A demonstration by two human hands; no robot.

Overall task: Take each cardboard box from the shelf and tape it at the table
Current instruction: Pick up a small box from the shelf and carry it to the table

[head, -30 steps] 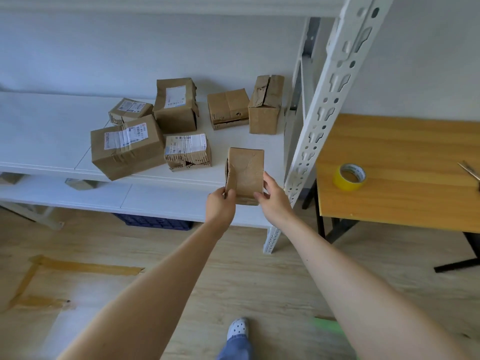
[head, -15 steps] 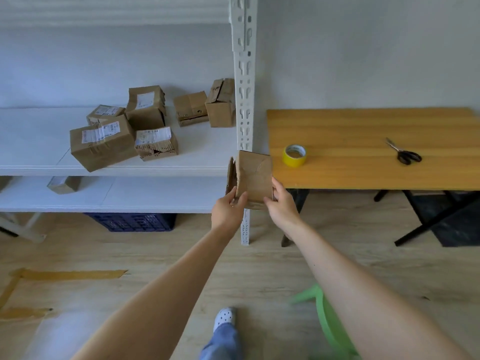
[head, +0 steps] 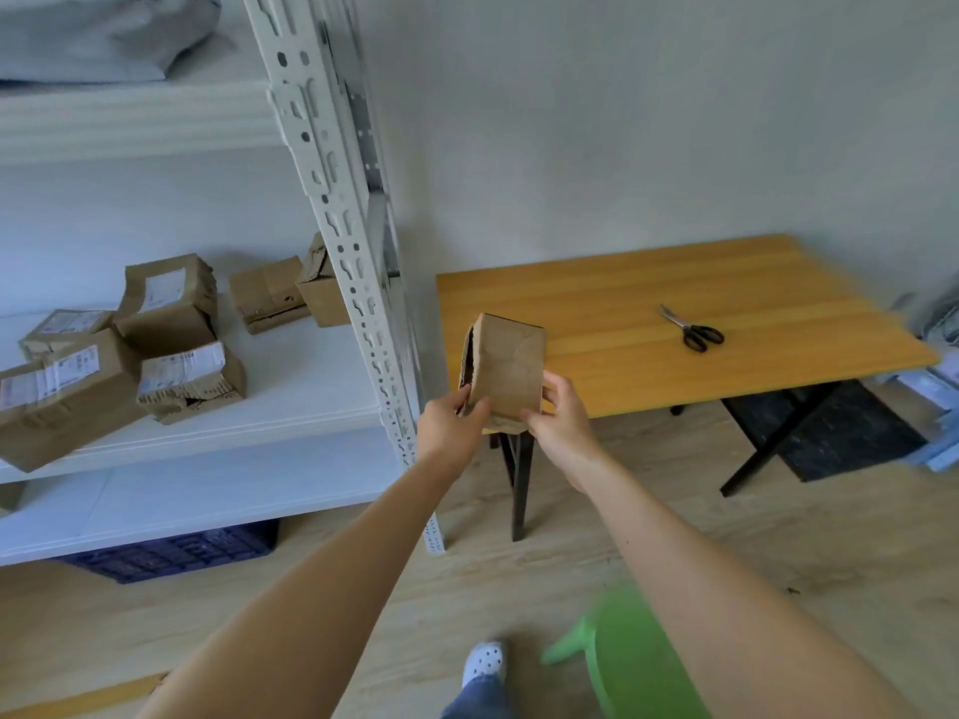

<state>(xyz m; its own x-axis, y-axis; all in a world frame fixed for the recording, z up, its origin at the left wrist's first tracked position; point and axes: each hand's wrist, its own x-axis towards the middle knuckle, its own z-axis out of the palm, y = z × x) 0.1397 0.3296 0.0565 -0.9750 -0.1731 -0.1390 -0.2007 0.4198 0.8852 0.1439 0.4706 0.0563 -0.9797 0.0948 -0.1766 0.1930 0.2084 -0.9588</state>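
A small brown cardboard box [head: 506, 371] stands upright in the air between my hands, over the near left corner of the wooden table [head: 648, 313]. My left hand [head: 450, 422] grips its lower left edge. My right hand [head: 563, 425] holds its lower right edge with fingers curled round it. Several more cardboard boxes [head: 171, 303] lie on the white shelf [head: 290, 407] to the left. The yellow tape roll is hidden behind the held box.
Black-handled scissors [head: 693, 329] lie on the table's middle right. The shelf's white perforated upright [head: 358, 282] stands between shelf and table. A green plastic stool [head: 633, 661] is on the floor by my foot. A dark blue crate [head: 171, 555] sits under the shelf.
The box has been carried from the shelf's front edge rightward, past the upright, to the table's corner. Both hands keep their hold. The view has swung right, and the box now covers the tape roll.
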